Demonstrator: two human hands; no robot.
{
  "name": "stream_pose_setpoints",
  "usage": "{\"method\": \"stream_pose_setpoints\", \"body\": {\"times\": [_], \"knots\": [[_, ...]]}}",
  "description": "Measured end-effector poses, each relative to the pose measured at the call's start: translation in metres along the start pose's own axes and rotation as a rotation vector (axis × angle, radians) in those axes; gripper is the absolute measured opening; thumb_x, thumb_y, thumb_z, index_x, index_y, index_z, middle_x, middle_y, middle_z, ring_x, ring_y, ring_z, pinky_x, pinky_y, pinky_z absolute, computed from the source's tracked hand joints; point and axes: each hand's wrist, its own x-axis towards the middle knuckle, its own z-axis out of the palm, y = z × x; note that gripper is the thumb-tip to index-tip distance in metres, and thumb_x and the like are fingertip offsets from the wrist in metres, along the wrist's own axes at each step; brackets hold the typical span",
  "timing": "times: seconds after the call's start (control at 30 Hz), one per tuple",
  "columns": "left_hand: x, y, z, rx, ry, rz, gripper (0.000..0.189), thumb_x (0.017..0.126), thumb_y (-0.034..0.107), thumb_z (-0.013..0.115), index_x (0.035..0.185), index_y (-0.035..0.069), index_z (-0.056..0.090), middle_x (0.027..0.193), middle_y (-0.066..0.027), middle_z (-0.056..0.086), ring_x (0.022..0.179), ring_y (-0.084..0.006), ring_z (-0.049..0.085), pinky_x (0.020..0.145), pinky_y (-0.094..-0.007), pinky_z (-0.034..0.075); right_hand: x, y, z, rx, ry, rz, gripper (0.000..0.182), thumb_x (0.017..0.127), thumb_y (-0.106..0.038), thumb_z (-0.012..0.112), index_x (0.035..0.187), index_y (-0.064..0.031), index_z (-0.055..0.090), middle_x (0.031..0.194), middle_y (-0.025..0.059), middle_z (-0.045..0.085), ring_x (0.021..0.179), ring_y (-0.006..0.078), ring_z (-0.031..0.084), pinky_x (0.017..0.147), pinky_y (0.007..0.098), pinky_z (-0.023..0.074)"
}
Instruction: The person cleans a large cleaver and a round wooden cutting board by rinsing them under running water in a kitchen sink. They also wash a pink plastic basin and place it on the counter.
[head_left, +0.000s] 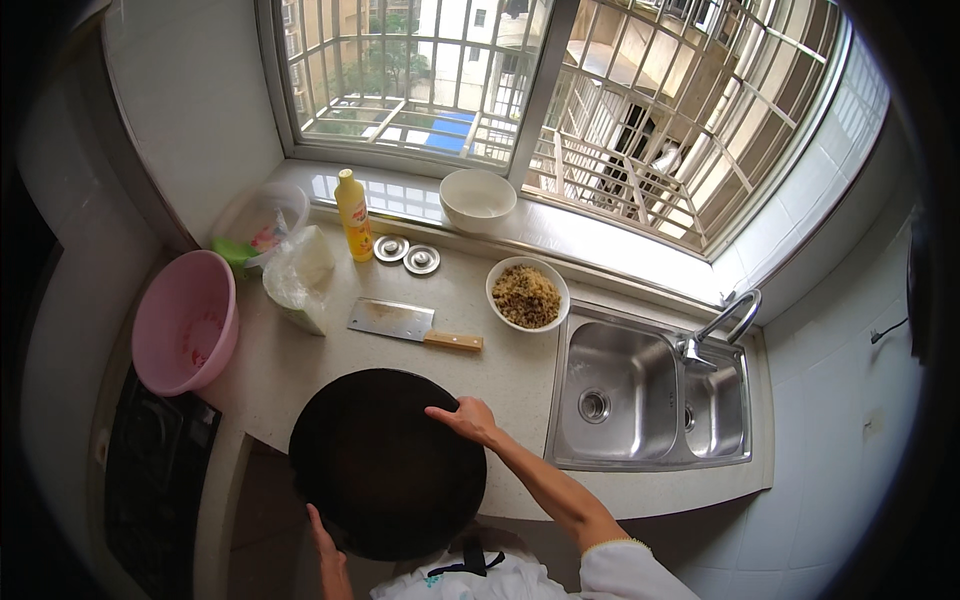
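I hold a large round black wok or pan (386, 465) with both hands, over the counter's front edge. My right hand (469, 418) grips its far right rim, thumb lying over the inside. My left hand (326, 536) is at the near left rim, with part of it hidden beneath the pan. The inside is dark, so I cannot tell its contents. Just beyond the pan lies a cleaver (391, 319) with a wooden handle (454, 341) pointing right and brownish marks on its blade. A white bowl (491, 315) heaped with brown, crumbly food (527, 296) stands near the sink.
On the right is a double steel sink (622, 401) with a faucet (724, 326). A pink basin (184, 330) overlaps the stove (154, 465) at left. Behind stand a plastic-wrapped package (300, 277), yellow bottle (354, 217), two metal lids (421, 259) and, on the sill, a bowl (478, 201).
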Motion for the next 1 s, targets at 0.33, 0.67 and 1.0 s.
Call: {"method": "stream_pose_setpoints", "body": {"times": [0.33,0.67,1.0], "knots": [[0.025,-0.027,-0.01,-0.202,-0.037,0.039,0.067,0.077,0.05,0.041,0.12,0.0,0.029,0.121,-0.0117,0.035,0.107,-0.026,0.038,0.088,-0.0345,0.033,0.006,-0.013,-0.018,-0.284,-0.023,-0.12,0.064,0.072,-0.057,0.041,0.059,0.0043,0.057,0.064,0.0191,0.056,0.061,0.0323,0.056,0.056,0.0361,0.045],[0.025,-0.027,-0.004,-0.156,-0.044,0.043,0.07,0.077,0.052,0.04,0.123,0.002,0.026,0.124,-0.0115,0.031,0.109,-0.027,0.035,0.088,-0.0355,0.032,0.016,0.083,-0.015,-0.452,0.443,-0.484,0.052,0.078,-0.034,0.045,0.116,-0.0005,0.034,0.12,0.0136,0.035,0.113,0.0233,0.03,0.094,0.0368,0.0227],[0.026,-0.045,0.024,-0.038,0.07,0.093,0.071,0.075,0.054,0.041,0.122,0.003,0.028,0.124,-0.0102,0.032,0.109,-0.0259,0.036,0.088,-0.0341,0.032,0.072,0.104,-0.045,-0.483,0.511,-0.375,0.062,0.079,-0.045,0.035,0.123,-0.002,0.026,0.127,0.0098,0.028,0.12,0.0201,0.019,0.098,0.0423,0.0072]]}}
